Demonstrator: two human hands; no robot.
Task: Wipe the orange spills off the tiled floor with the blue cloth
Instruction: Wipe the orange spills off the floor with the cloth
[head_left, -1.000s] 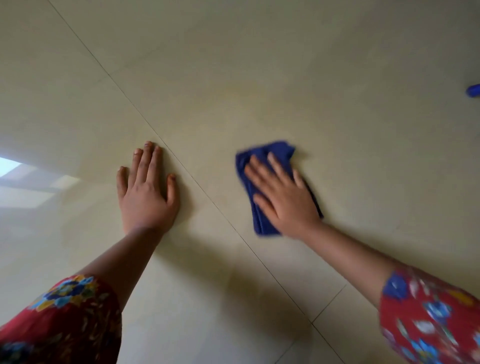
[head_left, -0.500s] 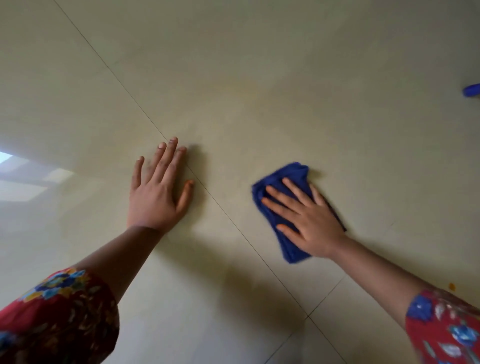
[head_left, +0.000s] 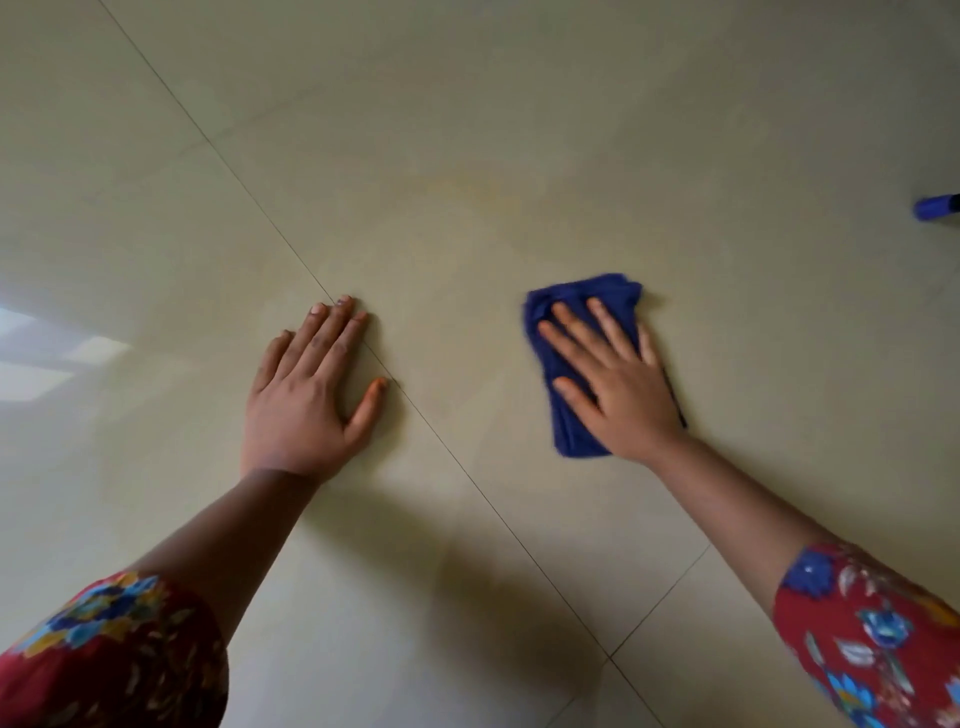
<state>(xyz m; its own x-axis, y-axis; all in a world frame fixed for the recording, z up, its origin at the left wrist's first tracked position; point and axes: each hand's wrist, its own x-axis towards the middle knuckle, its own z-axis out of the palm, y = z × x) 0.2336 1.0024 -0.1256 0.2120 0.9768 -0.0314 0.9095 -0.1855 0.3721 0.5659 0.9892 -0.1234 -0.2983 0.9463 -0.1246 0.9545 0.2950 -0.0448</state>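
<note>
- Against the earlier frames, the left hand (head_left: 311, 395) is found shifted slightly to the right. Its fingertips are now laid on the grout line (head_left: 467, 475), where before they lay just left of it.
- This hand is pressed flat on the tiled floor (head_left: 156, 182) as a prop, with fingers straight and close together and the thumb spread. Nothing is held, and an orange tint is seen on the thumb tip.
- Beyond the gap between the hands, a faint yellowish film (head_left: 467, 189) is made out on the tile. No bright orange spill is seen, so most of it is judged already lifted, with a residue left.
- The blue cloth (head_left: 574, 293), folded into a pad, has been carried to the right, away from the grout line. It lies on the floor right of centre, well apart from the left hand.
- The right hand (head_left: 618, 395) is laid flat on the cloth, fingers straight and spread, pressing rather than gripping.
- The wipe is judged unfinished, since the film beyond the cloth is not yet covered.
- At the far right edge a small blue object (head_left: 937, 207) is cut off by the frame, and what it is cannot be told.
</note>
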